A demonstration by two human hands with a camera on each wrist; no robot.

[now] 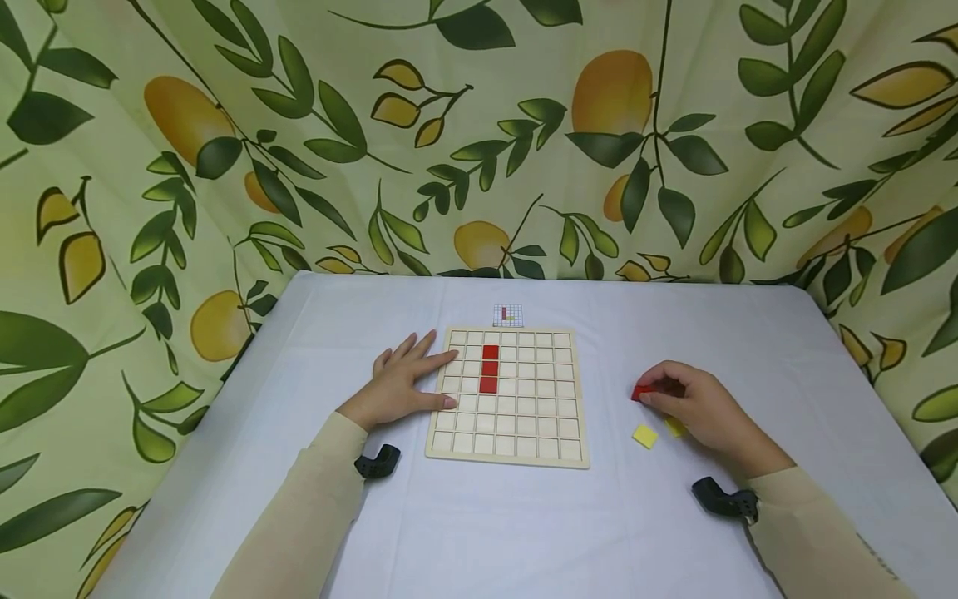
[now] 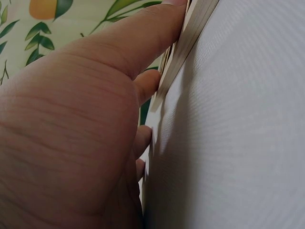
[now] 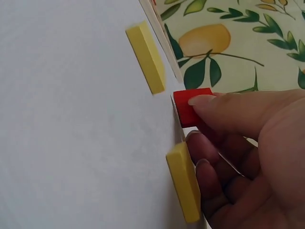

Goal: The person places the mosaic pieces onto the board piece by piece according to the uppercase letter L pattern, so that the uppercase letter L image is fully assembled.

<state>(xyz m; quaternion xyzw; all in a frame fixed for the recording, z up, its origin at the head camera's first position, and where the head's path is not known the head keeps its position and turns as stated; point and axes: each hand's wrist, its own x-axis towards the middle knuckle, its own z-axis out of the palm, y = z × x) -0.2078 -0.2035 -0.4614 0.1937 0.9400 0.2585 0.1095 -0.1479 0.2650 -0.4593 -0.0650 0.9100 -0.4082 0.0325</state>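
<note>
In the head view, the right hand [image 1: 699, 408], at the right of the frame, has its grip closed on a red square tile [image 1: 641, 393], pinched between thumb and fingertips at the hand's left edge, low over the desk [image 1: 479, 532]. One yellow tile [image 1: 644, 436] lies loose just below and left of that hand; a second yellow tile [image 1: 675, 427] sits partly under its fingers. The left hand [image 1: 404, 384], left of centre, lies flat with fingers nearly straight, holding nothing; its fingertips and thumb rest on the left edge of the wooden grid board [image 1: 509, 395]. Three red tiles [image 1: 490, 368] fill a vertical run of cells in the board's upper left part. A small pattern card [image 1: 508, 315] lies on the desk just above the board's top edge. A leaf-and-fruit printed curtain [image 1: 479, 133] fills the upper frame.

In the left wrist view, the left hand [image 2: 71, 143] fills the left half, its thumb [image 2: 143, 33] stretched toward the upper middle and touching the pale edge of the board [image 2: 188, 40]; the other fingers press against the desk cloth [image 2: 238, 143].

In the right wrist view, the right hand [image 3: 248, 152] occupies the lower right, thumb [image 3: 224, 107] lying over the red tile [image 3: 187, 105] with fingers curled beneath it. One yellow tile [image 3: 147, 55] lies at upper centre, apart from the hand; the other yellow tile [image 3: 186, 186] touches the curled fingers at lower centre.
</note>
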